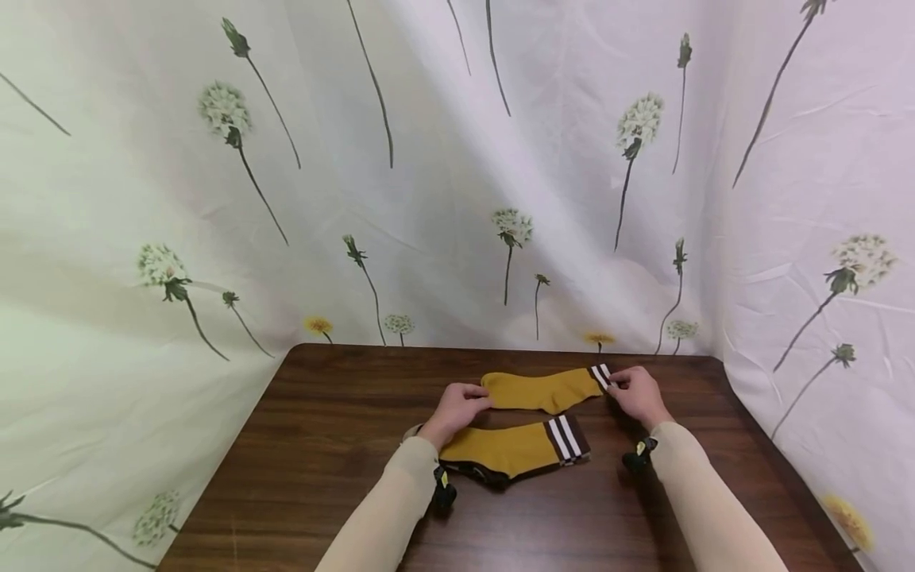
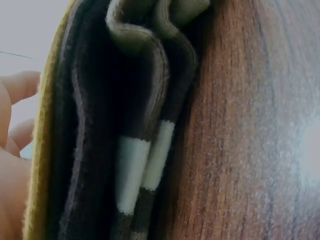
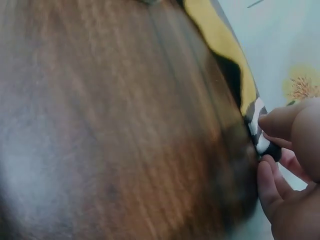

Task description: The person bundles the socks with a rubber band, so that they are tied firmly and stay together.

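A mustard-yellow sock (image 1: pixel 536 392) with a brown, white-striped cuff lies flat near the table's far side. At its toe, my left hand (image 1: pixel 456 409) pinches the edge between thumb and fingers. My right hand (image 1: pixel 641 397) pinches the cuff at the other end; the right wrist view shows thumb and fingertips on the striped cuff (image 3: pixel 258 132). Nearer to me lies a second yellow sock (image 1: pixel 500 450), its cuff pointing right and dark layers showing beneath it. Those dark folded layers with white bands (image 2: pixel 132 172) fill the left wrist view, partly hiding the left hand.
Both socks lie on a dark brown wooden table (image 1: pixel 307 453). White cloth (image 1: pixel 443 262) printed with dandelions hangs behind the table and along its sides. My left forearm (image 1: pixel 389 500) passes close by the near sock's toe end.
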Demonstrator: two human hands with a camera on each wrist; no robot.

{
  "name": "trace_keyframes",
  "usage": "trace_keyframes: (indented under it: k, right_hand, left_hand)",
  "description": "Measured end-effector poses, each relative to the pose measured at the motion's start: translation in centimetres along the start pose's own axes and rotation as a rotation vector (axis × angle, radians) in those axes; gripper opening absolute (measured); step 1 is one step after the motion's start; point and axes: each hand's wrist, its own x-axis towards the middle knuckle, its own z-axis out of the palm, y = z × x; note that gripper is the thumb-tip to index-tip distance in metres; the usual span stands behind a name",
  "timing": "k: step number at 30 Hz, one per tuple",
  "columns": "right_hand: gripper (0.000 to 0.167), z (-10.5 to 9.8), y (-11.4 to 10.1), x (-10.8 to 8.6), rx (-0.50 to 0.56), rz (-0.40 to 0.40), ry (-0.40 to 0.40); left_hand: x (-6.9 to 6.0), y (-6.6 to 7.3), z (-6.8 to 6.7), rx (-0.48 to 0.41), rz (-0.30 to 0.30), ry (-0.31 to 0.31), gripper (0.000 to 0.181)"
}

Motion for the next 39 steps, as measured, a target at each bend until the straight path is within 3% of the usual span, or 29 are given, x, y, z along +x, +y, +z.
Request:
trace_keyframes:
  k: [9, 13, 17, 26, 31, 39]
  right_hand:
    - [0.014, 0.8, -1.1, -0.2, -0.007, -0.060, 0.111]
    - [0.013, 0.7, -1.7, -0.2, -0.001, -0.097, 0.131]
    - [0.013, 0.4, -2.4, 0.0, 0.017, -0.107, 0.119]
    - [0.011, -0.2, -3.6, -0.1, 0.063, -0.169, 0.136]
    - [0.021, -0.5, -4.2, -0.2, 0.088, -0.193, 0.123]
    - [0.026, -0.8, -4.8, -0.4, 0.106, -0.208, 0.038]
  left_hand:
    - [0.0, 0.3, -0.6, 0.009, 0.035, 0.193, 0.021]
    - [0.0, 0.7, -1.0, 0.028, 0.071, 0.220, 0.016]
    - [-0.2, 1.1, -1.6, -0.001, 0.100, 0.177, 0.014]
    - [-1.0, 1.7, -3.1, -0.117, 0.090, 0.037, 0.020]
    - [-1.2, 1.4, -4.0, -0.107, 0.076, 0.010, 0.022]
    - [-1.7, 1.4, -5.3, -0.083, 0.069, 0.007, 0.027]
